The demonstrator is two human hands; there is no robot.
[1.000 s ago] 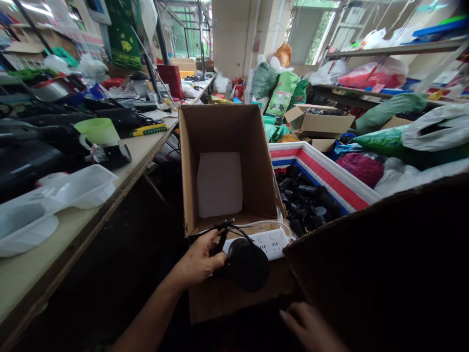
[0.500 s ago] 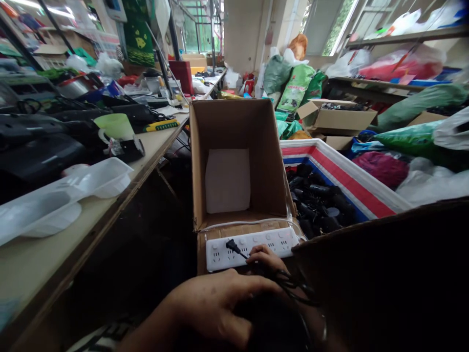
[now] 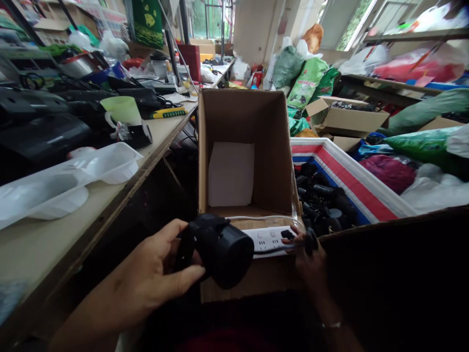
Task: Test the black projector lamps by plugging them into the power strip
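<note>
- Grips in the left hand [image 3: 146, 269] a black device [image 3: 223, 252], thumb below and fingers behind, clamped on a narrow dark part.
- Presents on that device a smooth, dull, plastic-looking barrel with rounded edges; hangs above the cardboard flap [image 3: 249, 286], in front of the open box, and hides part of the power strip [image 3: 267, 239].
- Closes the right hand [image 3: 311, 264] on the black cable [image 3: 269, 252], coiled near the fingers; holds a small black plug [image 3: 288, 235] at the fingertips, over the strip's right end. Cannot tell whether seated in a socket.
- Carries a thin, shiny band [image 3: 331, 324] at the right wrist.
- Lays the strip's glossy white, slotted face along the flap, just below the box opening.
- Opens toward the camera as a deep, square-cornered cardboard box [image 3: 242, 115], matte brown, with a flat pale sheet [image 3: 231, 175] inside.
- Slopes beside the box as a red, white and blue striped bin [image 3: 351, 171], filled with black rounded parts [image 3: 322, 195].
- Supports on the worn-edged table [image 3: 110, 200], at left, a translucent molded tray [image 3: 73, 176] and a pale green cup [image 3: 122, 110].
</note>
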